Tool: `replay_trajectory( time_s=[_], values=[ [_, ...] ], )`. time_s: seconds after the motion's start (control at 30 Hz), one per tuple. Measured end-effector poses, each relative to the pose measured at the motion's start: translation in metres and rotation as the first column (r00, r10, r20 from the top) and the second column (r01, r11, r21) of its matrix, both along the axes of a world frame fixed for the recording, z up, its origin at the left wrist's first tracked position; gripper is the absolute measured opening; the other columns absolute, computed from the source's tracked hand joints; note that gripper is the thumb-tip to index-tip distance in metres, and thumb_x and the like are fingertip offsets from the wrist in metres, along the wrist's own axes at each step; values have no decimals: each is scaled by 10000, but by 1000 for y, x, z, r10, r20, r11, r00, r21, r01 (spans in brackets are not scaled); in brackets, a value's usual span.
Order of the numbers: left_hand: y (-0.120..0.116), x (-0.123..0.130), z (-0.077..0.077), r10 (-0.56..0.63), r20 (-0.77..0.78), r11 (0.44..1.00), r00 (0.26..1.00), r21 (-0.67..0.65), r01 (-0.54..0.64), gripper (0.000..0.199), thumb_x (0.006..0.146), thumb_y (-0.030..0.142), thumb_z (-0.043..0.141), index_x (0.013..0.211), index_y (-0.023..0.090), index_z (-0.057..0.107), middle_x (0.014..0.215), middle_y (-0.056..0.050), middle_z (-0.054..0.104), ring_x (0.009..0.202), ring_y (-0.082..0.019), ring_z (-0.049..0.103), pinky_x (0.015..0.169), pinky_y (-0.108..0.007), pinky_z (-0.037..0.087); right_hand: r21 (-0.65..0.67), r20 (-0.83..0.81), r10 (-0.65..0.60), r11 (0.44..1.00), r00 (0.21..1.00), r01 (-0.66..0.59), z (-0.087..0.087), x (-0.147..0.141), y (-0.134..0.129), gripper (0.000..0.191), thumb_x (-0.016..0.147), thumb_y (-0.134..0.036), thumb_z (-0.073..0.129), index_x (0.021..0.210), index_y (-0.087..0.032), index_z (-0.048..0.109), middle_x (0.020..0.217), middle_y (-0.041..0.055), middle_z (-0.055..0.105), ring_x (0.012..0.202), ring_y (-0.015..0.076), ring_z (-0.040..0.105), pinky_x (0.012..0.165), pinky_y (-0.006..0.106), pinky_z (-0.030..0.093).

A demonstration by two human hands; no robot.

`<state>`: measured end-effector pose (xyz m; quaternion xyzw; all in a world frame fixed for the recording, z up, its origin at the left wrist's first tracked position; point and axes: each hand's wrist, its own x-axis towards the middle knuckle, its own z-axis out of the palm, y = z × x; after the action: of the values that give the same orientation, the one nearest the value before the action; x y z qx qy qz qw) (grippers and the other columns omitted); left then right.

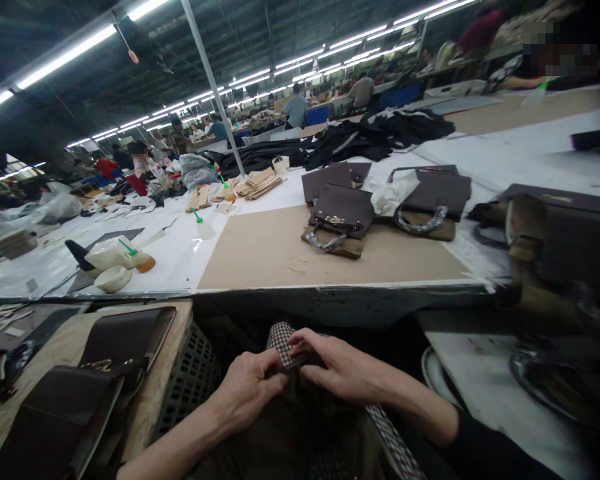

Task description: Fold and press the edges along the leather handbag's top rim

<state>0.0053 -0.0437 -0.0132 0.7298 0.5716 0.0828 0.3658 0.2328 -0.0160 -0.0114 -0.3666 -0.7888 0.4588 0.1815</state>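
Low in front of me, below the table's edge, my left hand (253, 383) pinches the edge of a dark brown piece with a checked lining (281, 339). My right hand (330, 367) is at the same piece from the other side, its fingers curled over the edge near my left fingertips. The rest of the dark piece hangs over my lap, and a checked strip (393, 440) shows below my right forearm. How the piece continues under my hands is hidden in shadow.
Brown handbags (343, 207) lie on a tan board (260, 247) on the white table. Glue bottles (143, 260) and a round tub (113, 279) stand left. More brown pieces (55, 413) lie on a wooden board, beside a plastic crate (190, 373). People work far behind.
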Motion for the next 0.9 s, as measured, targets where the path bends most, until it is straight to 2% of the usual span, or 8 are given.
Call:
replay_trajectory(
  time_s=[0.1,0.2,0.27,0.43,0.6,0.73,0.8,0.9],
  values=[
    [8,0,8,-48,12,997,999,-64,48,153,839,348,590,918,219,604,767,28,644,699,-155,579,606,-225,380,-34,75,-96,995,993,99,14,16,-35,765,835,-400,643,1499,-219,308,1549,106,372,1408,268,371,1168,443,325],
    [20,6,13,-175,67,972,982,-150,183,572,762,485,698,1262,277,514,955,-1,710,862,-219,645,716,-267,450,-23,164,-229,972,960,236,7,22,-83,884,817,-484,638,1539,-185,225,1601,109,223,1468,297,222,1198,483,257],
    [29,13,9,-263,82,945,961,-178,274,614,750,483,712,1297,282,520,1024,-17,719,942,-246,651,779,-298,464,-11,195,-325,943,925,334,-8,22,-107,877,823,-453,610,1542,-151,209,1583,130,258,1443,309,285,1171,480,320],
    [48,14,1,-389,146,879,910,-236,414,186,744,238,683,924,201,711,926,11,751,888,-211,667,752,-254,484,-163,120,-515,833,849,528,-25,48,-114,655,871,-359,526,1478,-156,383,1342,133,616,1196,281,612,1005,379,514],
    [48,-9,35,-494,192,751,848,-397,527,278,730,320,735,990,222,724,961,17,768,860,-203,684,718,-255,515,-395,-76,-398,854,914,339,2,89,-92,508,834,-339,660,1327,-249,578,1284,49,666,1130,252,644,980,342,520],
    [36,-16,46,-583,134,604,801,-589,538,378,663,325,797,1020,230,717,1011,-25,768,880,-250,700,702,-302,532,-489,-180,-298,854,938,178,-13,83,-85,432,800,-291,700,1227,-237,657,1151,33,723,1060,266,658,931,356,530],
    [29,-14,42,-593,59,660,803,-535,527,502,593,307,845,1066,241,691,1029,-30,753,887,-259,689,703,-309,525,-507,-200,-318,843,927,179,-28,75,-86,390,801,-267,688,1189,-232,673,1098,25,732,1035,261,659,899,347,536],
    [20,-8,36,-453,126,817,882,-337,468,715,573,321,874,1220,292,569,1175,-8,670,1011,-228,627,810,-292,496,-523,-195,-338,830,921,194,-41,69,-89,395,822,-266,671,1216,-254,647,1095,17,723,1019,246,660,865,326,544]
  ],
)
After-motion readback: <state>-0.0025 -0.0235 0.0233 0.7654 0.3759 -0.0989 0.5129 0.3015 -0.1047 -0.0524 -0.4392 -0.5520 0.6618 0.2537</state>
